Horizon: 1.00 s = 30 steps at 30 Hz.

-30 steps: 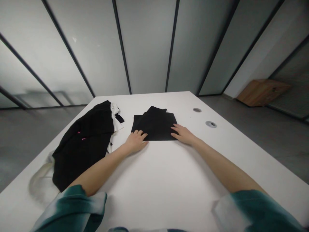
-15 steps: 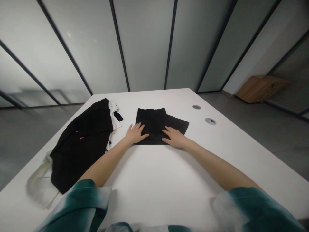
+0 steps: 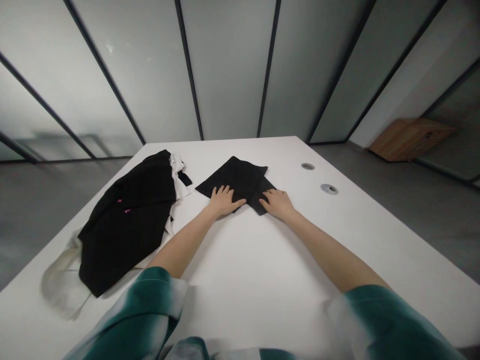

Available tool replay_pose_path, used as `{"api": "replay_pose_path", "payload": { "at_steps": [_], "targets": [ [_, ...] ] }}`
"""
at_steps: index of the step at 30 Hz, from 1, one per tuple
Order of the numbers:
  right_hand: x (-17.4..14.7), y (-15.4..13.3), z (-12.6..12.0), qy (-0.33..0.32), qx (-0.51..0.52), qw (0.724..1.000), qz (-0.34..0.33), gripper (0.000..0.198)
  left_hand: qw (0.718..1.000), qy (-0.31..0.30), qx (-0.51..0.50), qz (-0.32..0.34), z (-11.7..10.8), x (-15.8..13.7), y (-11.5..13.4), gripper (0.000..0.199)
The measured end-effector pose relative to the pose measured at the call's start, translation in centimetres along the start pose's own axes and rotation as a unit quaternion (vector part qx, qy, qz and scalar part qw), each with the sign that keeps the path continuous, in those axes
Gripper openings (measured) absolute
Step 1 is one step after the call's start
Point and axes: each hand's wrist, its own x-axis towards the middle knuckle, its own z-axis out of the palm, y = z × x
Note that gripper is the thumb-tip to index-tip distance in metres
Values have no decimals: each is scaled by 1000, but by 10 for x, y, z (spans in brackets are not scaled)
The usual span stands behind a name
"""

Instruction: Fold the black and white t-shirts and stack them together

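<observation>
A folded black garment (image 3: 240, 176), which looks like a pair of shorts, lies at an angle on the white table. Spread fingers of my left hand (image 3: 224, 202) rest on its near left part. On the section that sticks out at the right lies my right hand (image 3: 278, 204), its fingers slightly bent and apart. Both palms face down on the cloth, and neither hand pinches it visibly. Part of the garment's near edge is hidden under my hands.
To the left is a pile of clothes (image 3: 127, 220), mostly black with white cloth beneath. Two round grommets (image 3: 329, 189) are set into the table (image 3: 262, 280) at the right. Frosted glass panels stand beyond the far edge, and a wooden cabinet (image 3: 410, 140) stands at the far right.
The black garment has turned on the table, so a corner now points away from me. My left hand has moved right and slightly away; my right hand has shifted slightly, still on the cloth.
</observation>
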Motion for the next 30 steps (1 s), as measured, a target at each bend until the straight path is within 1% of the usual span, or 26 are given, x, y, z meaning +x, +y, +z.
{"api": "replay_pose_path", "payload": {
  "at_steps": [2,4,5,7,9,11,15,18,20,22,26,30],
  "targets": [
    [-9,-15,-8,-16,-12,999,-35,39,999,-14,30,-18,-6,3,-10,78],
    [-14,-30,-17,-42,15,996,-74,40,998,-5,55,-31,-14,5,-20,68],
    [-15,-35,-21,-51,35,994,-87,39,998,9,59,-26,-17,5,-24,61],
    [-12,-39,-25,-47,71,991,-100,35,999,33,41,13,-19,4,-27,52],
    [-5,-35,-23,-21,86,990,-108,32,997,36,7,68,-16,2,-28,46],
    [3,-26,-15,-1,84,990,-111,30,995,34,-17,91,-10,0,-28,40],
    [12,-6,6,11,72,995,-72,34,996,63,-7,63,-3,-6,-29,39],
    [11,1,13,12,64,997,-47,39,996,62,8,67,-4,-10,-29,39],
    [10,1,14,8,57,997,-51,38,995,60,6,77,-5,-12,-29,34],
    [9,0,13,7,57,996,-63,32,994,62,-16,88,-4,-13,-29,31],
    [8,-1,10,32,89,992,-79,28,986,72,-110,104,0,-9,-32,31],
    [13,1,3,60,153,982,-95,27,975,71,-187,95,-3,-4,-37,30]
  ]
}}
